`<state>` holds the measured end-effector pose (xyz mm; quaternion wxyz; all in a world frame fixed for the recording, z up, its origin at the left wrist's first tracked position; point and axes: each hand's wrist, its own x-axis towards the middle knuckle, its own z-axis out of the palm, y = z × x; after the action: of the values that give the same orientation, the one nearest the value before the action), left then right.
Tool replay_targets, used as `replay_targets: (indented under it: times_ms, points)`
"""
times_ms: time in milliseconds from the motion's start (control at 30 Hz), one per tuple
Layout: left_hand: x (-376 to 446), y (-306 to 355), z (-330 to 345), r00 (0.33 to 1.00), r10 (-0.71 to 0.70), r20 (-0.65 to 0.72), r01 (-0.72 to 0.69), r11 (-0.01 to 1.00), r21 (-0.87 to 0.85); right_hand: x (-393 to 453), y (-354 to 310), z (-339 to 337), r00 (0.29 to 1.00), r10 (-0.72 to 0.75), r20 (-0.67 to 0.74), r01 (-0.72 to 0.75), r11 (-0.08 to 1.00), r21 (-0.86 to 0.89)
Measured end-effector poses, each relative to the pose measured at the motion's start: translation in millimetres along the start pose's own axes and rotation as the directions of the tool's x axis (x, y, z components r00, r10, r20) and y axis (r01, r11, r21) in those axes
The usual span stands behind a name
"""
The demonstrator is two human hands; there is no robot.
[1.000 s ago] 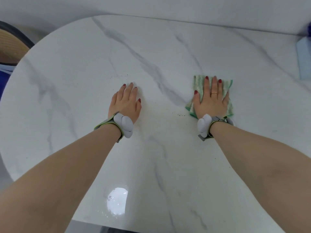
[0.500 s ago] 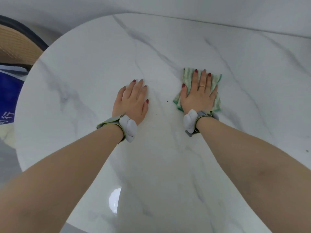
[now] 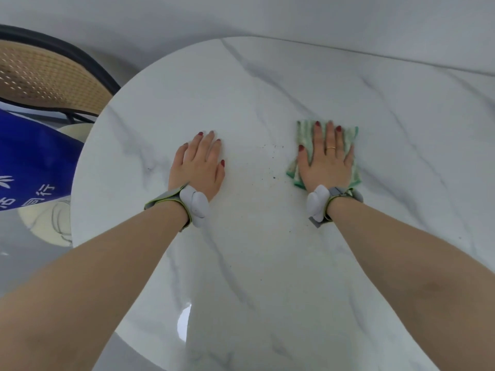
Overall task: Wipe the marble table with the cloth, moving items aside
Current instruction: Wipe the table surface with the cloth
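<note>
White marble table [image 3: 254, 263]: left hand [image 3: 199, 163] lies flat, holding nothing; right hand [image 3: 325, 159] presses flat on the green cloth [image 3: 304, 135]. Between them sit dark specks [image 3: 273, 177], possibly crumbs, which a careless sweep could scatter off the edge.

We see open marble table [image 3: 267, 250] surface around both flat hands; only dark crumbs [image 3: 273, 156] lie between the left hand [image 3: 198, 164] and the cloth [image 3: 304, 135].

The single head-worn camera looks steeply forward and down, close over the marble table [image 3: 267, 250].
</note>
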<state>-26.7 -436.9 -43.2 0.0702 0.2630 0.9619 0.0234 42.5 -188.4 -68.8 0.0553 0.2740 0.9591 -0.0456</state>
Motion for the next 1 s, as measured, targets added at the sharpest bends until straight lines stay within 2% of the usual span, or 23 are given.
replay_targets:
  times_ms: [167,267,433,667,833,1000]
  points:
    - [-4.5,-22.7,3.0,0.999,-0.021,-0.038,0.021,1.0,-0.014,-2.6,11.7,2.3,0.965,0.263,-0.021,-0.262,0.964,0.048]
    - [-7.3,-31.8,5.4,0.998,-0.034,-0.05,0.033,0.999,-0.024,-2.4,-10.2,4.9,0.948,0.315,-0.034,-0.312,0.947,0.069]
    - [-13.0,-48.0,4.4,0.996,-0.047,-0.076,0.044,0.998,-0.047,8.1,-67.4,8.2,0.99,0.142,-0.023,-0.142,0.989,0.038]
    - [-15.8,-69.3,-5.4,0.996,-0.066,-0.063,0.064,0.998,-0.03,17.9,-145.7,12.3,0.997,-0.061,-0.044,0.064,0.997,0.05]
    - [-21.4,-84.7,-6.5,0.992,-0.11,-0.065,0.109,0.994,-0.018,8.4,-183.9,11.4,0.981,-0.192,-0.004,0.192,0.981,0.024]
    - [-29.3,-89.3,-9.7,0.983,-0.161,-0.089,0.156,0.986,-0.058,0.1,-184.7,7.6,0.923,-0.384,0.039,0.384,0.923,0.0]
